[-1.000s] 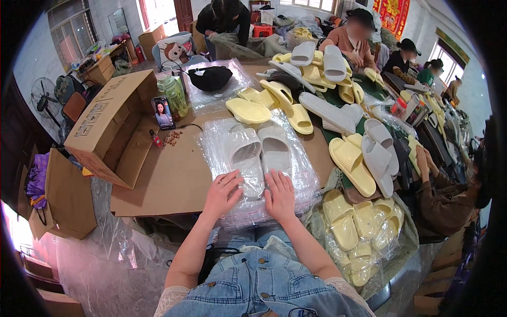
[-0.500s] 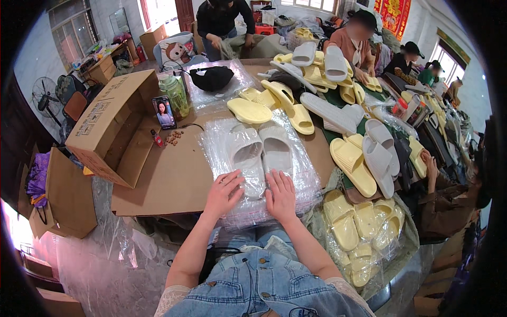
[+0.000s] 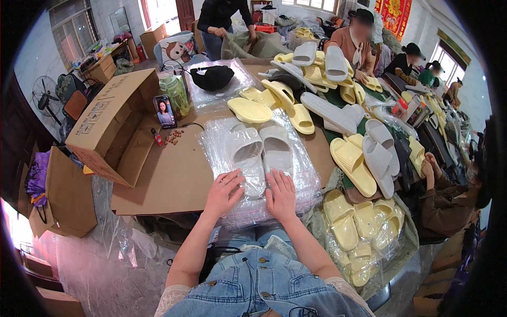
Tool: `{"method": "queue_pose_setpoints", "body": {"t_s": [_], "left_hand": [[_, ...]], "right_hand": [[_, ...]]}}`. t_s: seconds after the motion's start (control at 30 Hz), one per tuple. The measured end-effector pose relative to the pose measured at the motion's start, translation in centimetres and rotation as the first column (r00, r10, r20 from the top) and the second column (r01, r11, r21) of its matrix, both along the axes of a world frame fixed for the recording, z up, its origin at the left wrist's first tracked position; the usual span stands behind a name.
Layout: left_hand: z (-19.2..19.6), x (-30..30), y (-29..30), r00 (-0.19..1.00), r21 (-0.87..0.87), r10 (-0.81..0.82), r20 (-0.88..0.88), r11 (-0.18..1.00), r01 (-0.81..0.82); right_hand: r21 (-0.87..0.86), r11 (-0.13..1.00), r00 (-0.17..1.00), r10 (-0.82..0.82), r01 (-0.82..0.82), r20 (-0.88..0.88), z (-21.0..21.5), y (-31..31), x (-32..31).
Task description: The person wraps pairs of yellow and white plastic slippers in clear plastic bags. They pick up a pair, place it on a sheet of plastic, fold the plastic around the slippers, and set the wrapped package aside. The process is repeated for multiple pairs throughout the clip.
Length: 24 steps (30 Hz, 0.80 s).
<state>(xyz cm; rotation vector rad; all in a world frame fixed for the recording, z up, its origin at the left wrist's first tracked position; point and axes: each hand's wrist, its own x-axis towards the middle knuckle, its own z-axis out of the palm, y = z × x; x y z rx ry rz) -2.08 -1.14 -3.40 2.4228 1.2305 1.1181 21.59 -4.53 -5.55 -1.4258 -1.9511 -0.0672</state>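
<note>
A: Now, status check. What differs from a second ago?

B: Almost nothing. Left hand [image 3: 224, 191] and right hand [image 3: 280, 194] sit at the near edge of the bag stack [image 3: 306, 174] as they did a second ago. The grey slippers [image 3: 260, 153] have not shifted. Judgement: the work is paused in a press or smoothing phase, with no lift started.

A: Report the left hand.

B: Flat, palm down, fingers [image 3: 232, 179] spread and extended. It grips nothing. The fingertips touch the heel of the left slipper through the clear film.

A: And the right hand?

B: Same posture: open, flat, fingers [image 3: 277, 178] extended, nothing gripped. The tips rest just below the heel of the right slipper, touching or very near it.

A: Where does the pair lie?

B: Side by side, soles down, toes pointing away from the person, on top of the bag stack, which lies on a cardboard sheet [image 3: 174, 174]. Whether the pair is inside the top bag or lying on it, I cannot tell.

A: Surroundings, left to right?

B: An open carton [image 3: 108, 127], a phone [image 3: 164, 111] standing upright, yellow slippers [image 3: 274, 103] further back, and bagged yellow slippers [image 3: 364, 232] to the right.
</note>
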Motion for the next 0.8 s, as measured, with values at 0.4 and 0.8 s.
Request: {"method": "queue_pose_setpoints", "body": {"t_s": [0.4, 0.8], "left_hand": [[0.24, -0.03, 0.03, 1.000, 0.009, -0.014, -0.002, 1.000, 0.014], [0.24, 0.00, -0.06, 1.000, -0.001, -0.011, -0.011, 1.000, 0.011]], "right_hand": [[-0.015, 1.000, 1.000, -0.005, 0.005, 0.005, 0.23, -0.06, -0.01], [0.004, 1.000, 1.000, -0.002, 0.002, 0.010, 0.17, -0.05, 0.01]]}}
